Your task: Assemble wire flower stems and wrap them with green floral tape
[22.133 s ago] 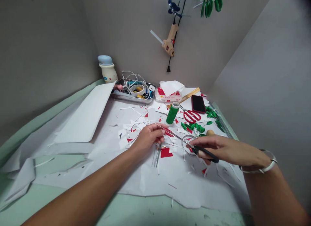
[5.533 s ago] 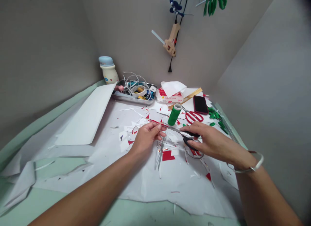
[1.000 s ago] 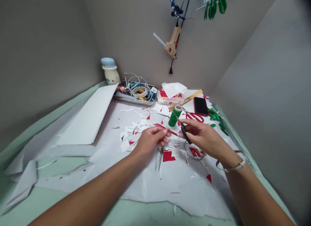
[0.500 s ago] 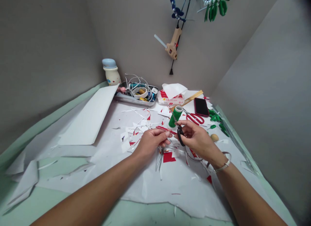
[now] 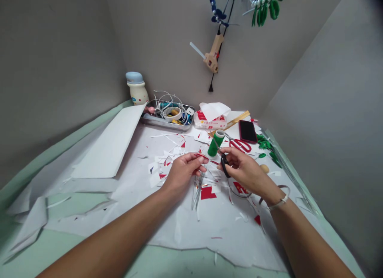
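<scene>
My left hand (image 5: 184,172) pinches a thin red strip (image 5: 201,156) between thumb and fingers. A pair of black-handled scissors (image 5: 224,165) is in my right hand (image 5: 247,168), blades pointing up and away toward a spool of green thread (image 5: 216,144). A small gap separates the two hands, and a short red sliver shows between them. Beneath my left fingertips lies a bundle of thin wires (image 5: 196,194). Beside it is a red scrap (image 5: 208,193) on the white paper sheet (image 5: 179,230).
Red-handled scissors (image 5: 241,146), a phone (image 5: 248,131) and a tissue pack (image 5: 210,121) lie farther back. A metal tray (image 5: 167,124) holds tape and cords. Green leaves (image 5: 271,150) line the right edge. A glue gun (image 5: 213,54) hangs above.
My hands have drawn slightly apart: the left one moved left with the red strip, the right one moved right with the scissors.
</scene>
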Motion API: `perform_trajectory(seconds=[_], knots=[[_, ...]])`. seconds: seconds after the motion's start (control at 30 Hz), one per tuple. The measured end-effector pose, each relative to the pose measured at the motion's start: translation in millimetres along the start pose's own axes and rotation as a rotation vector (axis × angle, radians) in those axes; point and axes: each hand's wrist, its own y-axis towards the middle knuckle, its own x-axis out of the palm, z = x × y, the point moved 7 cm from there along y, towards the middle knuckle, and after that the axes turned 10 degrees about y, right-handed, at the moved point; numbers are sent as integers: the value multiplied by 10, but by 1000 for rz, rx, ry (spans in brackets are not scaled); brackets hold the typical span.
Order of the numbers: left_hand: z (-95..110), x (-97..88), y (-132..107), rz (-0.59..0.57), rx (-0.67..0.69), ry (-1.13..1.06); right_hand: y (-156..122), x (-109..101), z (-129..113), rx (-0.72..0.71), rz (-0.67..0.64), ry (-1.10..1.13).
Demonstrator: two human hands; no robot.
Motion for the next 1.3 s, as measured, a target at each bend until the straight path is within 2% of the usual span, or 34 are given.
perform_trajectory(seconds=[0.3,0.43,0.6,1.3], knots=[[-40,-28,39,16,-6,-1,-95,-90,-277,-76,-153,-271],[-56,-28,56,4,-4,-20,-120,-81,-270,-150,-168,-366],[-64,-11,51,-2,-47,-10,-141,-59,-223,-172,-183,-489],[-48,21,33,-11,-62,-7,-159,-43,-245,-172,-159,-583]])
